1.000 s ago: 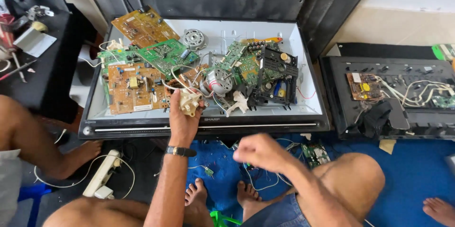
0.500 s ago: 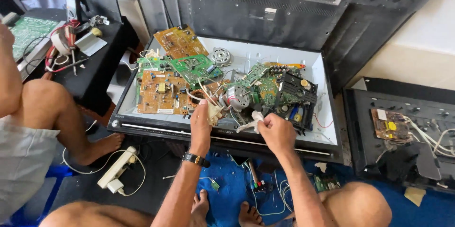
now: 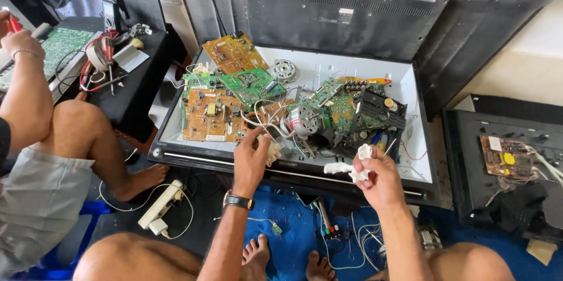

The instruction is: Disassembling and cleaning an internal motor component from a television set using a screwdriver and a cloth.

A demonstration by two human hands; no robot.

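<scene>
My left hand [image 3: 251, 158] rests at the front rim of an open flat television shell [image 3: 410, 158] and grips a cream plastic connector [image 3: 273, 151] with wires running from it. My right hand [image 3: 378, 176] is raised over the shell's front right and is closed on a white connector piece [image 3: 356, 163]. Inside the shell lie an orange circuit board [image 3: 210, 115], a green circuit board [image 3: 253, 84], a small grey motor [image 3: 304, 120] and a black block of parts [image 3: 378, 118], all tangled with wires.
Another person sits at the left, a knee [image 3: 73, 118] near the shell and a hand [image 3: 20, 39] over a green board on a black stand. A white power strip [image 3: 159, 206] lies on the floor. A second opened black casing [image 3: 510, 169] sits at the right. Black panels lean behind.
My right hand has come up from my lap to the shell's front and taken hold of a white connector piece. My left hand has stayed on the cream connector. The view tilted upward.
</scene>
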